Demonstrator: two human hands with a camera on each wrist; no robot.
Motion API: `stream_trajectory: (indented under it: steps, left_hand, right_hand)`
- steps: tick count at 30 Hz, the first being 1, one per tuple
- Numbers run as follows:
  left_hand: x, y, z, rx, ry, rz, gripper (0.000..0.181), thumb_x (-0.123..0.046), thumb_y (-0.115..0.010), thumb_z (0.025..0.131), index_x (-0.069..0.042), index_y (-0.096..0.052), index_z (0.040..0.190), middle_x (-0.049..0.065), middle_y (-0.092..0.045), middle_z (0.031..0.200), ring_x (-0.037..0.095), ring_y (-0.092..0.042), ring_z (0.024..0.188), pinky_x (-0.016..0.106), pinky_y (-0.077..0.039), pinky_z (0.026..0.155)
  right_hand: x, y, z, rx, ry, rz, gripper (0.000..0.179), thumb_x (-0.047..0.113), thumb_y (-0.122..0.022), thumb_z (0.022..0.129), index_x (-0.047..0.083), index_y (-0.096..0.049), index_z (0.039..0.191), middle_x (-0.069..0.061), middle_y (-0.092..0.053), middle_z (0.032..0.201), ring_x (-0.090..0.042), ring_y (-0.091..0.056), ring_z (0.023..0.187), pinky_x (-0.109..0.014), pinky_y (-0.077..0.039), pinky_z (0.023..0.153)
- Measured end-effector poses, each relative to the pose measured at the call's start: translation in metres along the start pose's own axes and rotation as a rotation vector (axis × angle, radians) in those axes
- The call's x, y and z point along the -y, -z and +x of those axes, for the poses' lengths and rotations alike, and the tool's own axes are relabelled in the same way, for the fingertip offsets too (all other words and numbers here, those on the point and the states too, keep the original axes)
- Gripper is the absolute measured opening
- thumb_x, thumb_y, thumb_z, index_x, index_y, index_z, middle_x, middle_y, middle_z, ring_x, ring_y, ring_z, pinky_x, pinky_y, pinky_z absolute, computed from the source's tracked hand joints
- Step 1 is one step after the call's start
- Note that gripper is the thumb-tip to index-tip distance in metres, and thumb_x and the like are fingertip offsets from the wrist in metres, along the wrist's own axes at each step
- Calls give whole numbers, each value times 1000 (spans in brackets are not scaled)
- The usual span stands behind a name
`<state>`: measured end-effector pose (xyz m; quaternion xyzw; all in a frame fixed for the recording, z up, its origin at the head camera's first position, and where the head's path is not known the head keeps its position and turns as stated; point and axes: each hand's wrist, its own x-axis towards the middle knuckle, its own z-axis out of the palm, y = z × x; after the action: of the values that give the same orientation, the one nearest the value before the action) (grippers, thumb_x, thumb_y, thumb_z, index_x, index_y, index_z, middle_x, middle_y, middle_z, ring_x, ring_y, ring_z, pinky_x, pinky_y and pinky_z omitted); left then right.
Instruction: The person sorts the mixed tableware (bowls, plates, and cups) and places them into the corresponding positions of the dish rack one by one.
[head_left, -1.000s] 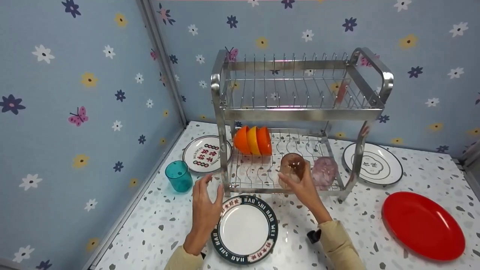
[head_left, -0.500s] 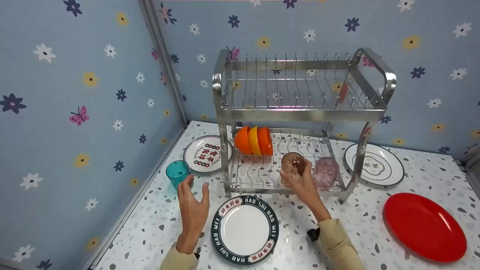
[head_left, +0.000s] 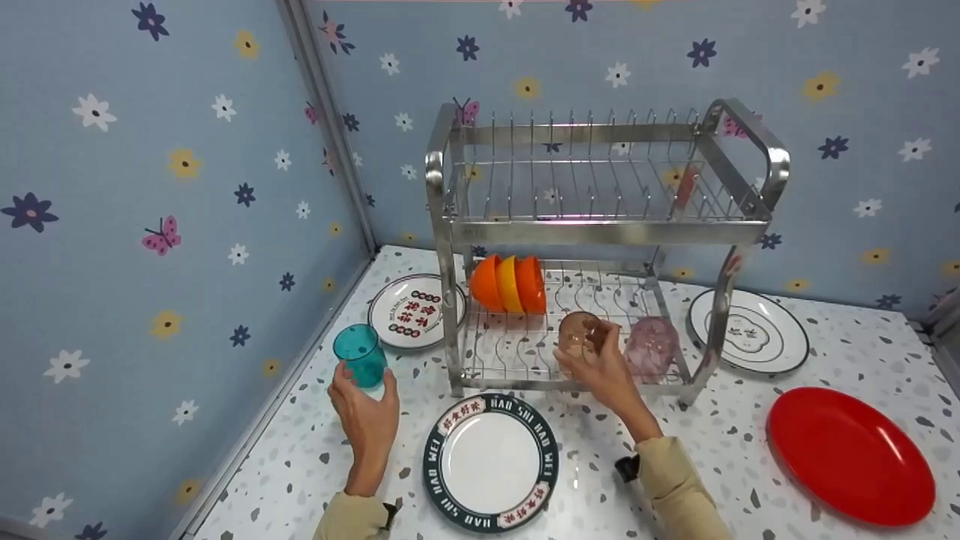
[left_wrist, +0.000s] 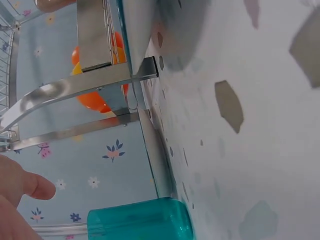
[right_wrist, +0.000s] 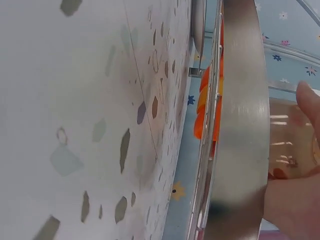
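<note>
My right hand point(head_left: 600, 373) grips a clear brown glass point(head_left: 577, 330) at the front of the rack's lower tier. In the right wrist view the brown glass point(right_wrist: 286, 142) shows behind the rack's metal front bar, with fingers around it. A pink textured glass point(head_left: 651, 346) stands just right of that hand. On the left, my left hand point(head_left: 367, 412) is spread in front of a teal glass point(head_left: 363, 358) on the table, fingertips right at its near side. The left wrist view shows the thumb point(left_wrist: 39, 186) apart from the teal glass point(left_wrist: 142, 222).
A two-tier metal dish rack point(head_left: 611, 231) stands at the centre, with orange and yellow bowls point(head_left: 508, 285) on edge below. Around it lie a dark-rimmed plate point(head_left: 491, 461), a white plate point(head_left: 409, 311), another white plate point(head_left: 750, 330) and a red plate point(head_left: 851, 456). Patterned walls close the left and back.
My left hand has moved left from beside the dark-rimmed plate to the teal glass. The right hand stays on the brown glass, almost in the same place.
</note>
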<state>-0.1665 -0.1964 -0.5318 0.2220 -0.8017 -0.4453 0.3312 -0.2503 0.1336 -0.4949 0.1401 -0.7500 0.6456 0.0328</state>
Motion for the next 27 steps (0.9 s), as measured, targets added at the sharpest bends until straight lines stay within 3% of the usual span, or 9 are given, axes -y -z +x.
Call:
stream_trajectory:
  steps: [4, 7, 13, 20, 27]
  left_hand:
    - [5, -1, 5, 44, 92, 1, 78, -25, -68, 98, 6, -23, 154, 34, -34, 140, 47, -39, 131, 63, -37, 107]
    - [7, -2, 7, 67, 128, 5, 80, -26, -67, 99, 6, -20, 155, 35, -32, 142, 48, -36, 133, 64, -35, 108]
    - [9, -5, 9, 65, 134, -2, 83, -25, -67, 98, 7, -16, 155, 37, -28, 143, 50, -34, 132, 67, -35, 106]
    - [15, -7, 16, 69, 147, -3, 88, -26, -69, 97, 7, -13, 156, 39, -23, 147, 51, -31, 134, 65, -33, 108]
    - [22, -9, 22, 107, 174, -18, 92, -26, -69, 97, 8, -9, 157, 38, -19, 149, 52, -29, 135, 66, -29, 111]
  right_hand:
    - [1, 2, 0, 30, 9, -84, 65, 3, -75, 93, -7, -25, 134, -31, -36, 143, -49, -42, 136, -58, -34, 115]
    - [-11, 4, 3, 27, 6, -117, 66, 4, -75, 93, -7, -25, 133, -32, -36, 142, -49, -43, 136, -57, -36, 114]
    - [-36, 8, 11, 11, -18, -124, 78, 9, -82, 89, -4, -26, 141, -28, -40, 144, -42, -44, 137, -52, -37, 115]
    - [-36, 11, 9, -3, -46, -160, 87, 20, -88, 84, -3, -28, 143, -31, -45, 143, -42, -47, 136, -52, -38, 114]
    - [-36, 9, 10, -17, -25, -177, 88, 18, -89, 83, -3, -29, 143, -31, -49, 141, -43, -50, 132, -52, -40, 112]
